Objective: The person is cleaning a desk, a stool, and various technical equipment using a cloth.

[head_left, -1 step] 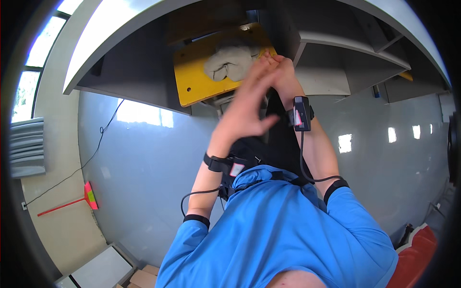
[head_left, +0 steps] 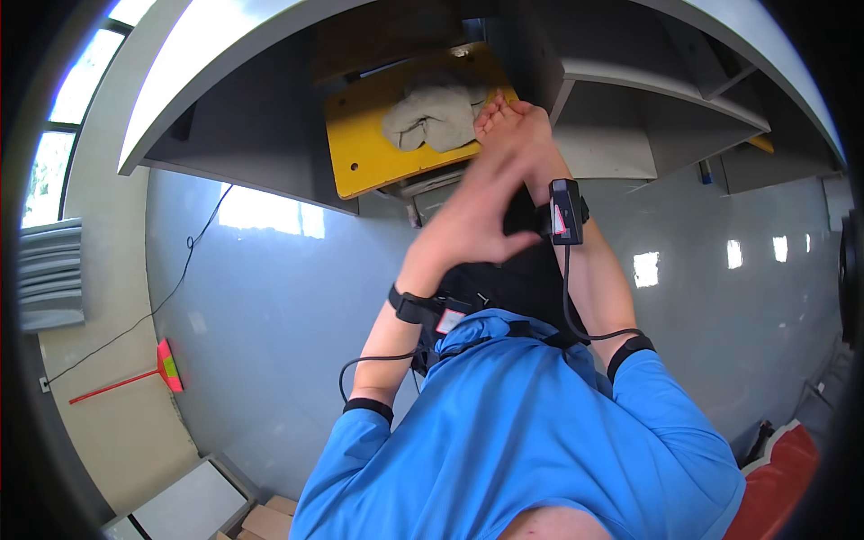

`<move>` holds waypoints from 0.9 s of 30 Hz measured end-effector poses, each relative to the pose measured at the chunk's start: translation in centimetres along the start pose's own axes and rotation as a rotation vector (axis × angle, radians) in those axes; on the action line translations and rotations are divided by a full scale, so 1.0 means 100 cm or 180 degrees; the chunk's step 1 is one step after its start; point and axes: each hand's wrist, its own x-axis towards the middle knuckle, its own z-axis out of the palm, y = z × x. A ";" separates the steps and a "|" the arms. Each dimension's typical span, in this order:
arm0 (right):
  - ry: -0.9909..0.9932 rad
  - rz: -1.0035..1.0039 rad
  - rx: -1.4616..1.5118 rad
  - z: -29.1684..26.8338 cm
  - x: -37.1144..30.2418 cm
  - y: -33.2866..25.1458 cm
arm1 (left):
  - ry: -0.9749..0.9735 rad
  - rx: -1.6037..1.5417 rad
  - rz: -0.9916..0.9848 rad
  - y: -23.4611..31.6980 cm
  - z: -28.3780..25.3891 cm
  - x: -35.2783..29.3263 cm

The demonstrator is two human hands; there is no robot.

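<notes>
My left hand (head_left: 479, 214) is open, its thumb out to the side. Its fingers, smeared by motion, lie across my right wrist. Beyond it my right hand (head_left: 517, 128) is turned palm up with loosely bent fingers, and nothing shows in it. Both hands are at the near right side of a yellow board (head_left: 360, 148) that looks like a stool seat. On the board, left of my right fingers, rests a crumpled pale grey cloth (head_left: 434, 119). Each wrist wears a black strap, and the right one carries a small black box (head_left: 565, 213) with a cable.
A white desk edge (head_left: 216, 72) curves over the far side, with grey open shelves (head_left: 598, 135) at the right. On the left, a red-handled dustpan or broom (head_left: 166, 367) and a black cable (head_left: 187, 256) lie by the wall. Cardboard (head_left: 270, 520) is at the lower left.
My left hand has slid slightly right and back along my right hand toward the wrist, so more of the right fingers shows. The cloth and board have stayed put.
</notes>
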 end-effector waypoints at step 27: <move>-0.1247 0.1110 0.0057 -0.018 0.046 -0.026 | -0.0514 0.0704 0.0622 0.053 0.043 -0.009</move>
